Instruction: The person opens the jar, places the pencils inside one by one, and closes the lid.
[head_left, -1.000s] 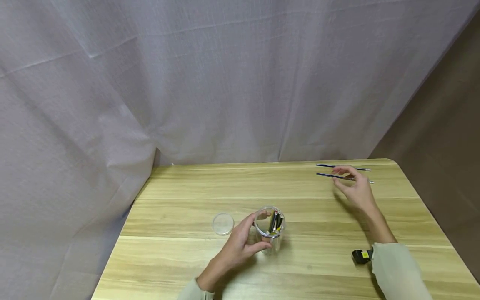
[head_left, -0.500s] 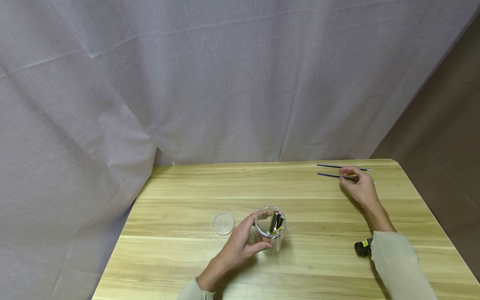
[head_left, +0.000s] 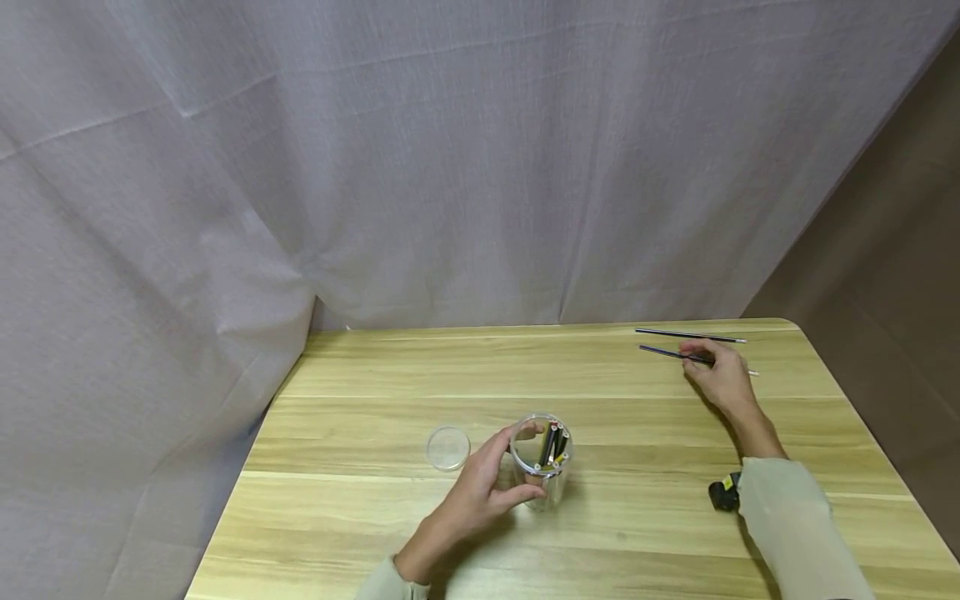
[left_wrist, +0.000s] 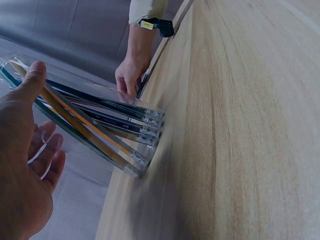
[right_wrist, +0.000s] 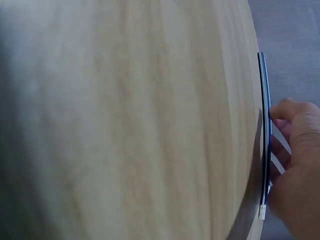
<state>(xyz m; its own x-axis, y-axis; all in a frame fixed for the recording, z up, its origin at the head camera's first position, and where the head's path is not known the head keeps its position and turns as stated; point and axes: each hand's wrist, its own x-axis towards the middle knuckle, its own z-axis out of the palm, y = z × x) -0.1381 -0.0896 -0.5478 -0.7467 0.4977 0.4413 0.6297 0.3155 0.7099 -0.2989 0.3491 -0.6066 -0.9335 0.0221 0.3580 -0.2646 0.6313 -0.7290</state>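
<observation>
My left hand (head_left: 480,487) grips a clear cylindrical jar (head_left: 553,493) standing on the wooden table, thumb and fingers round its side. Inside the jar lean several pencils (left_wrist: 102,117), dark, green and yellow-orange, their metal ferrules down at the base in the left wrist view. At the far right, my right hand (head_left: 722,379) pinches a dark blue pencil (head_left: 658,351) between thumb and fingers, around its middle. In the right wrist view this pencil (right_wrist: 265,90) runs lengthwise past the fingertips, its pale end below. A second dark pencil (head_left: 656,332) lies just behind, close to the table's back edge.
A round clear lid (head_left: 447,448) lies flat on the table (head_left: 360,517), left of the jar. A small black device (head_left: 723,495) with a yellow label sits on my right wrist. Grey cloth (head_left: 450,183) hangs behind the table's back edge.
My right hand has moved slightly right along the nearer pencil and closed its fingers on it; that pencil has shifted right and turned a little. The left hand and jar stay put.
</observation>
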